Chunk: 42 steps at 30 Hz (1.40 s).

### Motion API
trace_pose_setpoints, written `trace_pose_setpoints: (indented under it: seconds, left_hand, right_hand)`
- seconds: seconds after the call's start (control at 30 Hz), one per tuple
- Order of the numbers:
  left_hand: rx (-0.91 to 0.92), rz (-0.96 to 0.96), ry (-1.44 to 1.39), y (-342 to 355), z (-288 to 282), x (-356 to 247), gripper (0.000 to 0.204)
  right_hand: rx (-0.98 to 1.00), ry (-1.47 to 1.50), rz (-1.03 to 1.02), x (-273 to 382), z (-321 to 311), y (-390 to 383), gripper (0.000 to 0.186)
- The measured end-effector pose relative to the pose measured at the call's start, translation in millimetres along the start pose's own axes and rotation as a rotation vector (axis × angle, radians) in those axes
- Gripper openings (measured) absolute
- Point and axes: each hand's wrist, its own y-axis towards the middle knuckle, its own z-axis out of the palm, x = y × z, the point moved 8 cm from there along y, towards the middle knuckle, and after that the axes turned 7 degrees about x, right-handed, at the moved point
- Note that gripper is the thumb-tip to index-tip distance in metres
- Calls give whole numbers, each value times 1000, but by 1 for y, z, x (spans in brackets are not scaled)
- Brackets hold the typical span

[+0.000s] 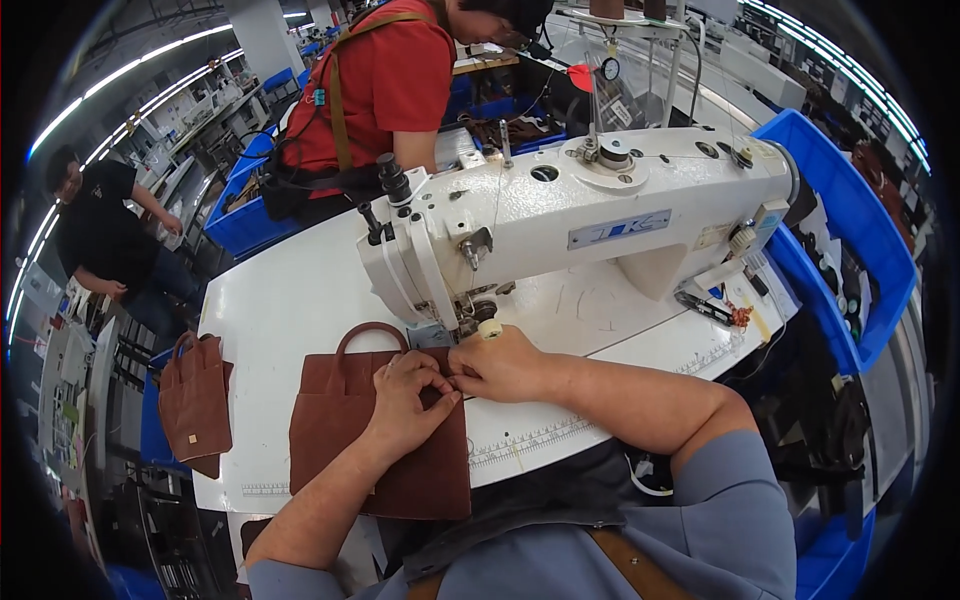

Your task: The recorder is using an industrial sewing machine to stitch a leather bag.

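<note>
A brown leather bag (420, 470) with a looped handle lies flat on the white sewing table, its right upper edge by the needle area of a white sewing machine (520, 215). My left hand (408, 400) rests on the bag, thumb and fingers pinched together at the leather near its right edge. Close beside it, my right hand (505, 365) is closed with curled fingers on that same edge, just below the presser foot. A pale yellow wrap (490, 329) sits on one right finger. My fingers hide the exact spot they grip.
Another brown bag (195, 400) hangs over the table's left edge. Blue bins (850, 240) stand at the right. Small snips (705, 307) lie near the machine base. A ruler strip (540, 440) runs along the front edge. A person in red (375, 90) leans beyond the machine; another stands left.
</note>
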Motion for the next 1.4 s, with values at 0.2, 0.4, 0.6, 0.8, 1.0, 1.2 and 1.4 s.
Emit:
trace_pose_setpoints:
  seconds: [0.2,0.4,0.6,0.8,1.0,1.2,1.4]
  left_hand:
    - [-22,-7,10,-4,-3,1,14]
    - [-46,0,-6,-5,1,4,13]
    - [-60,-2,27,-4,-1,1,13]
    - [-69,34,-2,-2,-1,3,13]
    - [-57,9,-34,-7,1,4,13]
    - [-138,177,-6,-2,-3,-3,14]
    - [-135,50,-20,3,-16,12,15]
  right_hand:
    - [-19,-12,-33,6,-1,0,16]
    - [-24,-15,-32,6,-2,-1,16]
    - [-28,-12,-49,7,-6,-1,16]
    - [-22,-37,-43,9,-7,-1,16]
    - [-29,-32,-32,13,-7,-6,15]
    - [-80,94,-123,13,-8,-4,16]
    - [-56,4,-173,15,-13,-4,17]
